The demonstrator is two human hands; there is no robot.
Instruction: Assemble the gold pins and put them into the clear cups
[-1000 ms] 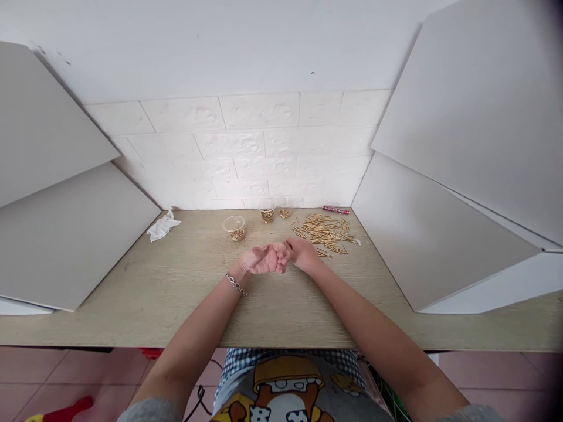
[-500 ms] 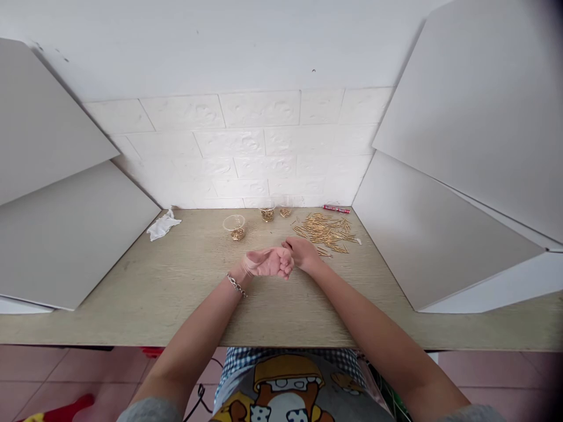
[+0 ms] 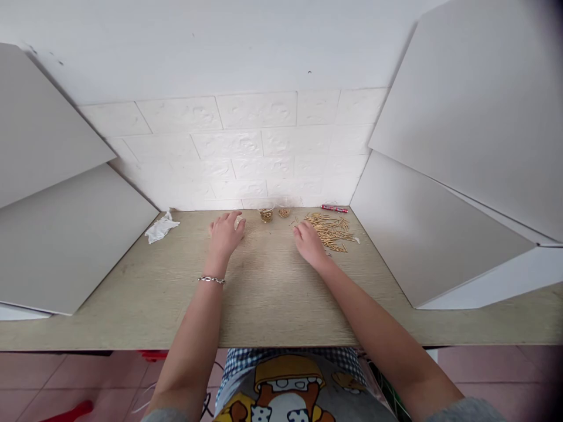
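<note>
My left hand (image 3: 226,231) is palm down on the left of the table, its fingers and thumb around a small clear plastic cup (image 3: 238,221). Most of that cup is hidden behind the hand. My right hand (image 3: 309,241) is at the left edge of a spread of thin gold-coloured metal pins (image 3: 332,233). Its fingers are curled together, and what they may hold is too small to tell. Between the hands, towards the wall, stand two more clear cups, one with small gold-coloured parts (image 3: 266,215) and the other with similar parts (image 3: 284,212).
A red patterned pen-like stick (image 3: 334,208) lies at the wall behind the pins. Crumpled white tissue (image 3: 162,227) rests at the far left. White panels flank the wooden table (image 3: 281,305) on the left (image 3: 79,234) and right (image 3: 448,234), with a white brick-patterned wall (image 3: 246,143) behind.
My left hand has turned from palm up to palm down and moved left and away from me to the cup. My right hand has shifted slightly right, to the pins; the hands are now apart.
</note>
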